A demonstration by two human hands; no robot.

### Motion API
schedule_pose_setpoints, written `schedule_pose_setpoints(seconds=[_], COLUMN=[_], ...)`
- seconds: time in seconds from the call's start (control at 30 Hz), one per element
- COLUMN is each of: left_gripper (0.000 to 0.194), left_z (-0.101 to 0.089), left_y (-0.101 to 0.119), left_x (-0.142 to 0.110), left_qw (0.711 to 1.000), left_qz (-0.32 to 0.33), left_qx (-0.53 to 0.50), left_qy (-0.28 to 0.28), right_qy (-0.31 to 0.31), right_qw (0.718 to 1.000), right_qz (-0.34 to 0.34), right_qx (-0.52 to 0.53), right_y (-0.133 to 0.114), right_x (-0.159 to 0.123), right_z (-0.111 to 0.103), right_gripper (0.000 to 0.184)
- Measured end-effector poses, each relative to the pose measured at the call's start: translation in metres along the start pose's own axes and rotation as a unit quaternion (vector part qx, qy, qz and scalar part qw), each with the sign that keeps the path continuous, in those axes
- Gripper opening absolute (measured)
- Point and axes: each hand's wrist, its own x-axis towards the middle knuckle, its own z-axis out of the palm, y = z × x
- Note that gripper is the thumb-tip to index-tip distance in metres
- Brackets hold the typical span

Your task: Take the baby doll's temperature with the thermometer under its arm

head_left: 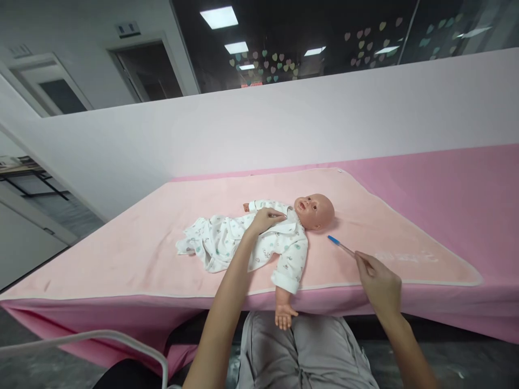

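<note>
Centrally, a bald baby doll (pixel 316 211) lies on its back across a peach blanket (pixel 133 237), its head to the right and the empty-looking legs of its white printed outfit (pixel 221 237) trailing left. The left hand (pixel 265 219) rests on the doll's chest, fingers bent and close together near the collar; whether they pinch the cloth or only press on it, I cannot tell. Off to the right, the right hand (pixel 379 281) grips a slim blue-tipped stick (pixel 343 247) between thumb and fingers. The blue end points left and away toward the doll's head, near it but apart, just above the blanket.

The doll's near arm (pixel 284 308) reaches over the near edge, its small palm open above the person's grey trousers (pixel 304 351); its far arm (pixel 259 205) stretches left along the blanket. Under the blanket spreads a pink cloth (pixel 454 200), bare at the far right and draping down on the near side. A white low wall (pixel 284 129) runs along the far side, with dark glass (pixel 324 59) dotted with pastel hearts above it and two doorways at the far left.
</note>
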Motion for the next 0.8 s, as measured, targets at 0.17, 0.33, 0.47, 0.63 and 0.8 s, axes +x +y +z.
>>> schedule_pose_setpoints(seconds=[0.17,0.33,0.47,0.63,0.8], left_gripper=[0.029,0.037,0.039,0.04,0.032], left_z=[-0.003,-0.006,-0.008,-0.01,-0.009], left_y=[0.002,0.004,0.005,0.009,0.012], left_x=[-0.002,-0.003,-0.004,-0.006,-0.008], left_qw=[0.997,0.986,0.976,0.969,0.974], left_qz=[-0.03,-0.093,-0.105,-0.131,-0.116], left_qx=[-0.07,-0.136,-0.183,-0.197,-0.187], left_qy=[0.008,0.031,0.054,0.068,0.054], right_qy=[-0.058,-0.128,-0.22,-0.18,-0.104], right_qw=[0.989,0.948,0.904,0.928,0.936], right_qz=[-0.123,-0.289,-0.361,-0.28,-0.273], right_qx=[-0.066,0.04,0.056,0.167,0.197], right_y=[-0.008,-0.08,-0.117,-0.121,-0.116], right_x=[0.021,0.06,0.08,0.093,0.082], right_z=[0.003,0.046,0.095,0.124,0.128], right_gripper=[0.023,0.023,0.025,0.022,0.018])
